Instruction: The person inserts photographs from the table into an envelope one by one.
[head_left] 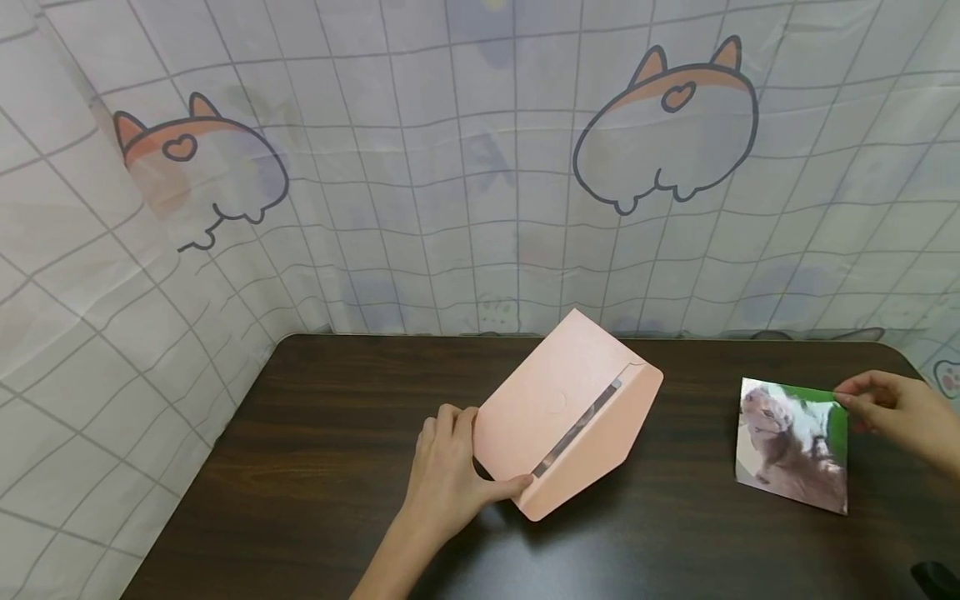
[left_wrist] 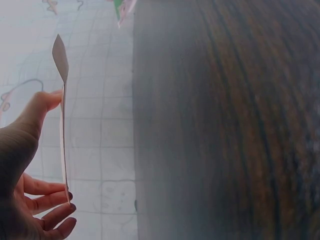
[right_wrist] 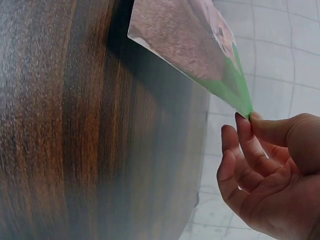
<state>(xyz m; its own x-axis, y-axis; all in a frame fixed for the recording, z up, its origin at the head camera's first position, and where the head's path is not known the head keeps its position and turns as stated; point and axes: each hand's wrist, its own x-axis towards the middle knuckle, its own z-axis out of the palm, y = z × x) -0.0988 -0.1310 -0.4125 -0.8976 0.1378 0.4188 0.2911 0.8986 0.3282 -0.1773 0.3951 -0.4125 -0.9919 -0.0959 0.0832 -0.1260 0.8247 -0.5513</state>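
A pale pink envelope (head_left: 540,392) with its flap (head_left: 592,450) lifted is tilted above the dark table. My left hand (head_left: 450,467) grips it by its left side, thumb near the flap fold and fingers behind the edge. A dark strip shows in the slot along the fold. Seen edge-on in the left wrist view, the envelope (left_wrist: 63,135) stands thin between thumb and fingers. At the right, my right hand (head_left: 896,408) pinches the upper right corner of a cat photo card (head_left: 795,450). In the right wrist view thumb and index fingertip hold the card's green corner (right_wrist: 240,100).
The dark wood-grain table (head_left: 322,433) fills the lower part of the head view. Behind it hangs a white gridded cloth (head_left: 450,183) with cartoon corgi prints. A small black object (head_left: 933,577) lies at the lower right edge.
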